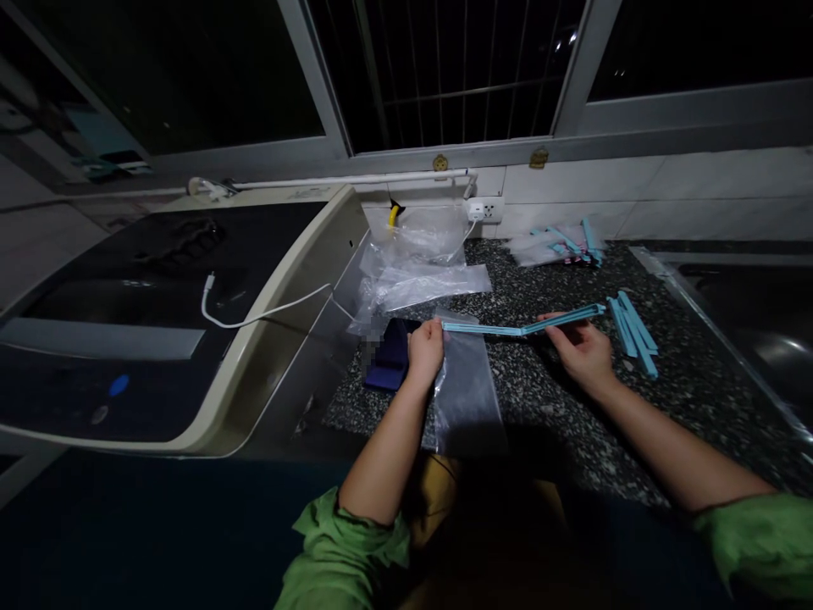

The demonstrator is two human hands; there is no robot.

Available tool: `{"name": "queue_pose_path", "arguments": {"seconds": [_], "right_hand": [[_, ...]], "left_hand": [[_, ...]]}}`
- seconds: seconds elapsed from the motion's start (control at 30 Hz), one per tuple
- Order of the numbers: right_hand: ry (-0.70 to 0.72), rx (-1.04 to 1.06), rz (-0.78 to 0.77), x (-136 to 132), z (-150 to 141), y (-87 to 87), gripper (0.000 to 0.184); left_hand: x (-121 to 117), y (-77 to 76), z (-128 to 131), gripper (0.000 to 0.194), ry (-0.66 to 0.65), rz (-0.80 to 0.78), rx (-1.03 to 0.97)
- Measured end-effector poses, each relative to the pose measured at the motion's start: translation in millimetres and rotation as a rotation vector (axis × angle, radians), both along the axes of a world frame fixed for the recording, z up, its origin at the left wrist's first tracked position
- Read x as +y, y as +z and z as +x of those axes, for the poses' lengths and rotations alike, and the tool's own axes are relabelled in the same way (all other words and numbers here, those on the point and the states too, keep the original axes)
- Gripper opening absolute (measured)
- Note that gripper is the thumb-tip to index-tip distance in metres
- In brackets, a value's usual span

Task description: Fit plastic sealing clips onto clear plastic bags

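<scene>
A long bundle of thin light-blue strips (483,329) stretches between my two hands, with a bend near its middle. My left hand (425,349) pinches its left end. At that same spot is the top of a clear flat plastic bag (467,398), which hangs down over the counter; whether my fingers also grip the bag cannot be made out. My right hand (581,349) is closed on the right section from below, thumb and fingers against it. Just right of that hand, more light-blue strips (632,332) lie in a loose pile.
A dark blue phone-like object (389,360) lies beside my left hand. Clear plastic bags (425,284) and a bag with blue and pink pieces (562,246) lie along the wall. A washing machine (273,356) with a white cable (254,322) stands left; a sink (762,330) is right.
</scene>
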State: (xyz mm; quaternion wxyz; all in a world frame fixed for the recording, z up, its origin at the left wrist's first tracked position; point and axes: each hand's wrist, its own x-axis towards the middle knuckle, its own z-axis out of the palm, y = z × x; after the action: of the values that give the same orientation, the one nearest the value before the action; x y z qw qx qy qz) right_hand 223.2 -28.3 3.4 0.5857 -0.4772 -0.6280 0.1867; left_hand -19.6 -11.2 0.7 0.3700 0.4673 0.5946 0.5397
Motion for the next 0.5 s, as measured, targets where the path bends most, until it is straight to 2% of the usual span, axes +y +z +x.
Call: {"name": "queue_pose_path", "arguments": {"seconds": [0.17,0.27,0.5], "right_hand": [[-0.049,-0.001,-0.009,2.7,6.4,2.7,0.023],[-0.052,0.025,-0.03,2.9,8.5,3.5,0.025],[-0.06,0.09,-0.05,3.9,11.1,5.9,0.028]], "left_hand": [[-3.2,7.4,4.4,0.029,0.033,0.067,-0.047],[-3.6,10.5,4.9,0.029,0.039,0.056,-0.054],[0.2,6.8,3.3,0.027,0.022,0.037,-0.116]]}}
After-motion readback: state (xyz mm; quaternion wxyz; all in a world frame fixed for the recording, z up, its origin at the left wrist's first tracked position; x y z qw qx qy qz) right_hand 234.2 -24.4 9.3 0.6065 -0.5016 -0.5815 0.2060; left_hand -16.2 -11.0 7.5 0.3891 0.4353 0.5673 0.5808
